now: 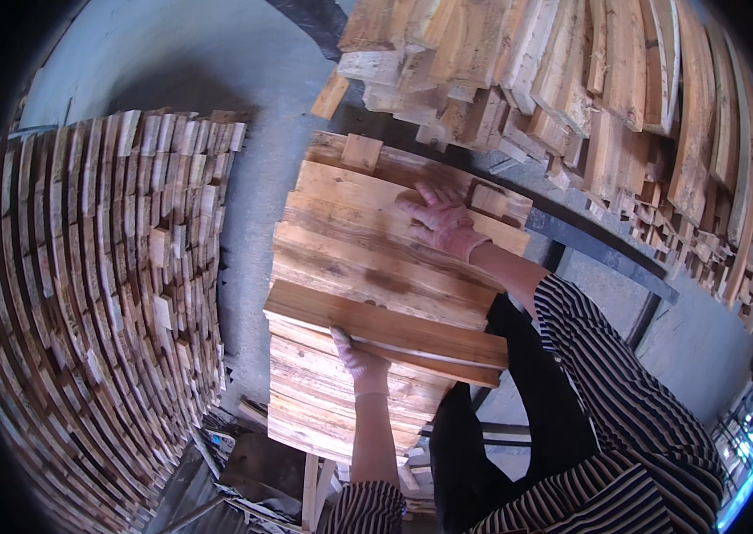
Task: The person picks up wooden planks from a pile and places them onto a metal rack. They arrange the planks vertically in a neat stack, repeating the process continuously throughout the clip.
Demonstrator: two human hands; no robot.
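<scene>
My left hand (360, 363), in a pale pinkish glove, grips a pair of wooden boards from their near side. The thumb lies against the edge and the other fingers are hidden beneath. The upper board (385, 329) rests over a second board (448, 367), both lying across the stack and tilted slightly down to the right. Farther off, my right hand (441, 219), in a pink glove, lies with fingers spread on the flat layer of boards (341, 245). Two short wood blocks sit near the far edge, a left block (361, 152) and a right block (501, 201).
A tall pile of stacked boards (109, 294) fills the left side. Another large lumber pile (617, 98) rises at the far right, above a dark metal rail (608, 254). Grey floor (256, 222) runs between the left pile and the boards. My dark-trousered legs are close at the right.
</scene>
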